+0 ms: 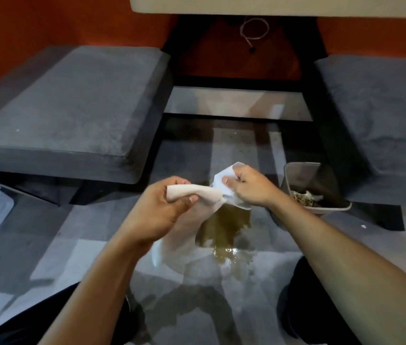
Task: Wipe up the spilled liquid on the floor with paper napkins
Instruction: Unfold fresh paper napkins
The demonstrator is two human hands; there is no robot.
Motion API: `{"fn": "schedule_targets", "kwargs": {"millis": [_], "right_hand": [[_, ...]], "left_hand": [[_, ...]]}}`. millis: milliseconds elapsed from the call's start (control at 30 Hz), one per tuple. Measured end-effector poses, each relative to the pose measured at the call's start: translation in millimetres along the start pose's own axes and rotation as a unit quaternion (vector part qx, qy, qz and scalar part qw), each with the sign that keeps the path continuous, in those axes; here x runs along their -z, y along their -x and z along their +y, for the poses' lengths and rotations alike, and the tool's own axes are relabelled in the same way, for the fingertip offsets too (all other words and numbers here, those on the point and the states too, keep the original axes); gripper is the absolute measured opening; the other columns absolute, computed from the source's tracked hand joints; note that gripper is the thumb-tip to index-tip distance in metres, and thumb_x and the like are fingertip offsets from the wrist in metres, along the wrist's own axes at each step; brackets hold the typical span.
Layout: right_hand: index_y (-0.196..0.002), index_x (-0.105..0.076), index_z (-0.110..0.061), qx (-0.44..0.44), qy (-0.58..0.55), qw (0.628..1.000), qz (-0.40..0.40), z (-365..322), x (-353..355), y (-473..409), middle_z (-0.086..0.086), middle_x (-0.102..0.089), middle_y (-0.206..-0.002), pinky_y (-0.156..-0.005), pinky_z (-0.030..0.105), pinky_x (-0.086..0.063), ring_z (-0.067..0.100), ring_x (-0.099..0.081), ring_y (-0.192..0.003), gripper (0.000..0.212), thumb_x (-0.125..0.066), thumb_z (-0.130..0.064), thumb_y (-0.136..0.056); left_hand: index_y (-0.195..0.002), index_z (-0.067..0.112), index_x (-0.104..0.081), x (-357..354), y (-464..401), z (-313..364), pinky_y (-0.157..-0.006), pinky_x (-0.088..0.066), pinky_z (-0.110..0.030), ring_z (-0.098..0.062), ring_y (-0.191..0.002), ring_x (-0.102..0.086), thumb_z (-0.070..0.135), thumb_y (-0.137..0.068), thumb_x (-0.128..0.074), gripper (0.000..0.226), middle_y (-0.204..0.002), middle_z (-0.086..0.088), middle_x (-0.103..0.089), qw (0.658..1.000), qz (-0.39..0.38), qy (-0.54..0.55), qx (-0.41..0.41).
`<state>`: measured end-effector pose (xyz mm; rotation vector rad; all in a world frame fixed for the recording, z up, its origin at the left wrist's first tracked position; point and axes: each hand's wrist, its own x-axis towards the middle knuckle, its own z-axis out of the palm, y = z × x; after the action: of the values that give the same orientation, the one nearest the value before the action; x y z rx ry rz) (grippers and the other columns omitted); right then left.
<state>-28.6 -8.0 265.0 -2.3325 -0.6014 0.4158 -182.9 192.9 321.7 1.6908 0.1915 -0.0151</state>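
Observation:
A white paper napkin point(206, 192) is stretched between both hands above the floor. My left hand point(162, 210) grips its left end, with fingers and thumb curled round the paper. My right hand point(249, 186) pinches the right end, and a corner sticks up past the thumb. Another part of the napkin, or a second one, hangs down below my left hand point(179, 242), and its lower part is soaked brown-green. On the grey floor directly beneath the hands lies a brownish-green puddle point(226, 250) with a wet shine.
A small bin point(296, 175) holding used, stained paper stands right of the puddle. Grey cushioned benches flank the spot, one on the left point(72, 108) and one on the right point(383, 115). Black table legs point(321, 108) rise behind. My dark-clad knees frame the bottom.

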Motion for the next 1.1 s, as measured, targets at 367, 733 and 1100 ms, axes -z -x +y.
{"fn": "schedule_targets", "kwargs": {"millis": [367,733,1100], "right_hand": [[-0.126,-0.068,-0.009,-0.015,0.086,0.989,-0.119,29.5,-36.1,38.2,0.012,-0.064,-0.136,-0.103,0.039,-0.042,0.029,-0.055,-0.121,0.036,-0.044,-0.012,-0.1],[-0.132,-0.066,-0.03,-0.236,-0.285,0.901,-0.225,96.6,-109.6,94.5,0.002,-0.066,-0.138,-0.112,0.045,-0.044,0.023,-0.062,-0.125,0.068,-0.046,-0.08,-0.089],[-0.114,-0.077,-0.008,-0.125,-0.56,0.707,-0.413,5.2,-46.4,103.0,0.01,-0.074,-0.12,-0.094,0.035,-0.057,0.023,-0.072,-0.111,0.053,-0.091,-0.036,-0.071]], "left_hand": [[-0.147,0.002,-0.045,38.9,-31.0,109.2,-0.094,-0.058,-0.044,-0.027,-0.118,-0.067,0.016,-0.1,-0.058,0.05,-0.125,-0.012,-0.068,0.97,0.006,0.241,-0.045],[-0.136,0.005,-0.051,39.4,-54.5,155.9,-0.086,-0.061,-0.052,-0.031,-0.109,-0.073,0.008,-0.103,-0.057,0.034,-0.121,-0.017,-0.073,0.942,0.135,0.29,-0.103],[-0.105,0.02,-0.052,63.6,-101.7,57.2,-0.085,-0.061,-0.056,-0.029,-0.103,-0.074,0.012,-0.1,-0.059,0.012,-0.116,-0.012,-0.071,0.936,0.287,0.2,-0.035]]}}
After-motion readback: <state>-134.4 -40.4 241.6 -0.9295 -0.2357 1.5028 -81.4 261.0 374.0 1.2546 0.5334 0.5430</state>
